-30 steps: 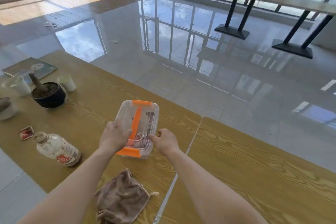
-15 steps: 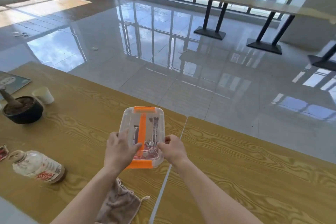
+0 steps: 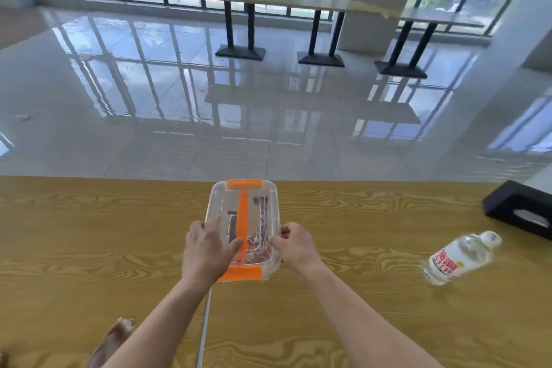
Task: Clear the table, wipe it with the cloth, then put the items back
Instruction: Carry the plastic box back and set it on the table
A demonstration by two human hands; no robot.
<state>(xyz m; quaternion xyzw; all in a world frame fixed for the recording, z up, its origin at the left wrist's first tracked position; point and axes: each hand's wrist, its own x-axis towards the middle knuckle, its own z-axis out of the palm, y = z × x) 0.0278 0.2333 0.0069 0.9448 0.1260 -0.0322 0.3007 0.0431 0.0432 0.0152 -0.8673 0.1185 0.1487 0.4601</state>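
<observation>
The clear box (image 3: 227, 203) with the orange handle (image 3: 242, 224) is mid-table, close to the far edge, between your two hands. Your left hand (image 3: 206, 251) grips its left side, thumb laid across the lid beside the handle. Your right hand (image 3: 294, 245) pinches the right rim, fingers curled. It cannot be determined whether the base rests on the wooden table (image 3: 89, 233). Small items show through the lid but cannot be identified. The cloth (image 3: 110, 343) lies crumpled at the near left, well apart from the box. To the right, a clear bottle (image 3: 461, 257) lies on its side, with a black tissue box (image 3: 518, 212) just beyond it.
</observation>
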